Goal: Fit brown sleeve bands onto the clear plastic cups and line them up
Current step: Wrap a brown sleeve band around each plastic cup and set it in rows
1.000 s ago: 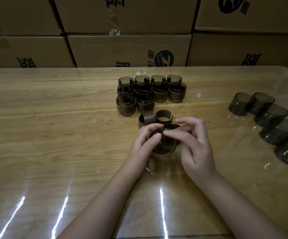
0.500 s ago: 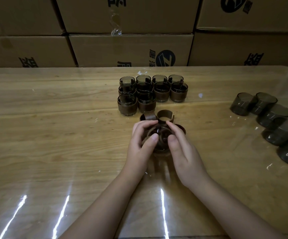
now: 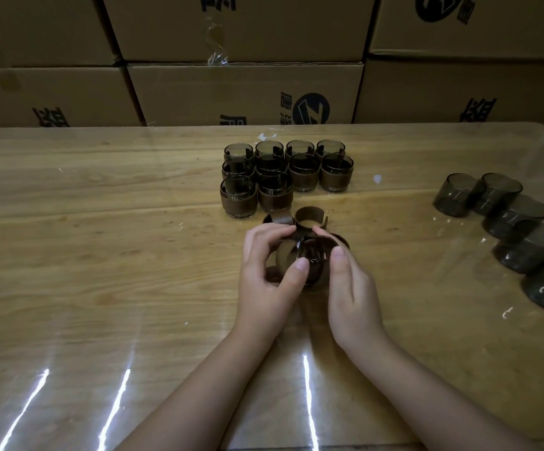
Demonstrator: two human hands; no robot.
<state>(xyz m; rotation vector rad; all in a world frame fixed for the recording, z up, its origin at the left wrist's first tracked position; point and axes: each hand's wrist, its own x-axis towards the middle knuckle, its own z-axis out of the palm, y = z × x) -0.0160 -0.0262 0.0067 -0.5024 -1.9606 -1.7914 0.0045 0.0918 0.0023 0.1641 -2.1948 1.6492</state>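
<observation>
A person holds a cup [image 3: 311,260] just above the table [image 3: 101,255], near the middle of its width and in front of the finished group, with a brown band [image 3: 284,257] wrapped partly around the cup's wall. The left hand [image 3: 265,278] grips cup and band from the left: its thumb presses against the near side of the band and its fingers curl over the far rim. The right hand [image 3: 352,288] grips from the right, thumb upright against the near wall and fingers hooked over the far side. Whether the band is fully seated cannot be told, as the hands cover much of it.

Just behind the hands, two loose bands [image 3: 311,219] stand on edge side by side, touching each other. Behind those stand ten banded cups [image 3: 303,177], upright and packed close in rows: four at the back, four in the middle and two at the front left.

Well apart to the right, five bare cups [image 3: 514,219] form a curved line towards the table's right edge, each overlapping the next; they appear to lie tilted on their sides, and the nearest is cut off by the frame. A clear film [image 3: 306,385] over the wooden top catches streaks of light. Printed cardboard boxes [image 3: 244,89] are stacked along the far edge.
</observation>
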